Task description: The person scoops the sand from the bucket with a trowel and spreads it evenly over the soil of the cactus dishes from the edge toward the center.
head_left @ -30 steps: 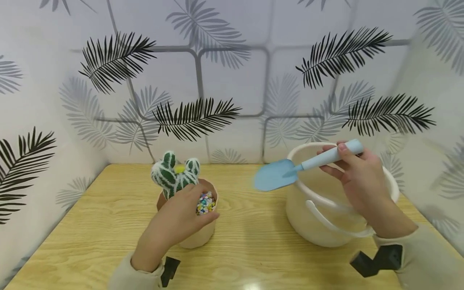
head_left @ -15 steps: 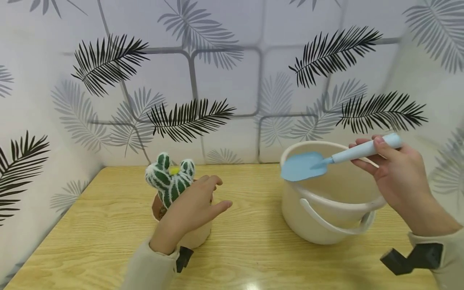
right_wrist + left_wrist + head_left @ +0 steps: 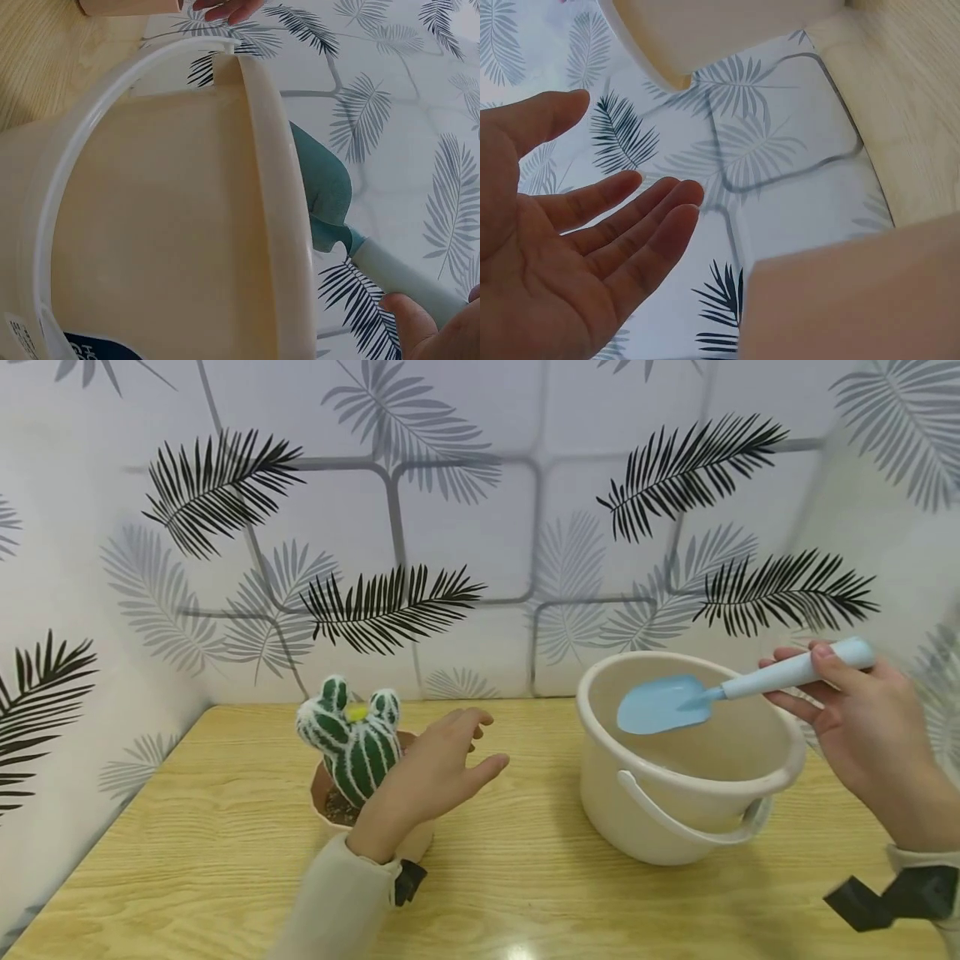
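Observation:
A light blue trowel (image 3: 667,704) is held over the cream bucket (image 3: 675,827), its blade overlapping the bucket's opening. My right hand (image 3: 873,735) grips its pale handle, thumb on top; the right wrist view shows the trowel (image 3: 326,180) beyond the bucket rim. My left hand (image 3: 438,768) is raised with fingers spread and loosely bent, nothing in it. In the left wrist view this hand (image 3: 592,232) is palm toward the camera. Just behind its wrist stands a pot (image 3: 321,793) holding a white-striped green cactus (image 3: 363,760); the left hand hides the pot's right part.
Both pot and bucket stand on a light wood-grain table (image 3: 187,827). The bucket's white handle (image 3: 675,820) hangs down at its front. A wall (image 3: 465,543) with a leaf pattern rises right behind the table.
My left hand has lifted off the pot's pebbles and moved right. My right hand has carried the trowel rightward, bringing its blade from left of the bucket to over its opening.

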The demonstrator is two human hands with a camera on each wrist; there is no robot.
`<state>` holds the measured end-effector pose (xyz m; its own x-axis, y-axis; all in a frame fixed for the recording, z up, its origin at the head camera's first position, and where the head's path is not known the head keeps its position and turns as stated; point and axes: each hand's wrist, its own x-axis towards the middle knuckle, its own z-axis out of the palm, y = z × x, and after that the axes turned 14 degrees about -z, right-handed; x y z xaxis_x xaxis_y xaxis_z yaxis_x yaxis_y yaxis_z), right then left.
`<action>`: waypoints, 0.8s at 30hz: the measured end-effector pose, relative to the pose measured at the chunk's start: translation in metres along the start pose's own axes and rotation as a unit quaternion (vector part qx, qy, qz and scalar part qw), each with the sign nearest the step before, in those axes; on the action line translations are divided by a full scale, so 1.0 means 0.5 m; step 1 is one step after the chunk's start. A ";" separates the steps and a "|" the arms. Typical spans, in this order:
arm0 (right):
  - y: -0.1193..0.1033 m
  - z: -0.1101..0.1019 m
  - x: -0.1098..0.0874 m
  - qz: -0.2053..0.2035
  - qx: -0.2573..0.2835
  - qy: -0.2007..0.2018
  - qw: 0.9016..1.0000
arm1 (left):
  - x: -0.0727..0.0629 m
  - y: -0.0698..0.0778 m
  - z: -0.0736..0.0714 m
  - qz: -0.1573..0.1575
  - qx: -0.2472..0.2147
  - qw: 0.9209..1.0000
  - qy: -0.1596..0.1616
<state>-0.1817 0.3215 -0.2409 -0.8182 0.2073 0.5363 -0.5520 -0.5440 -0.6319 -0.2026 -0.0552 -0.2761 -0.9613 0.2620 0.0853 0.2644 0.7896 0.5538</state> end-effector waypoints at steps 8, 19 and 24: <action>0.002 -0.007 0.010 0.010 -0.070 0.006 0.997 | 0.021 0.021 0.011 0.011 -0.057 0.998 -0.034; 0.025 -0.006 0.040 0.021 -0.206 -0.049 0.977 | 0.067 0.044 0.047 -0.018 -0.104 0.994 -0.008; 0.039 -0.010 0.056 0.019 -0.266 -0.081 0.960 | 0.088 0.058 0.064 -0.041 -0.147 0.988 -0.003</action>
<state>-0.2163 0.3209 -0.2409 -0.8276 0.0417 0.5597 -0.5612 -0.0479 -0.8263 -0.2350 -0.0028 -0.2829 -0.9779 0.2076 0.0248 0.1498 0.6133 0.7755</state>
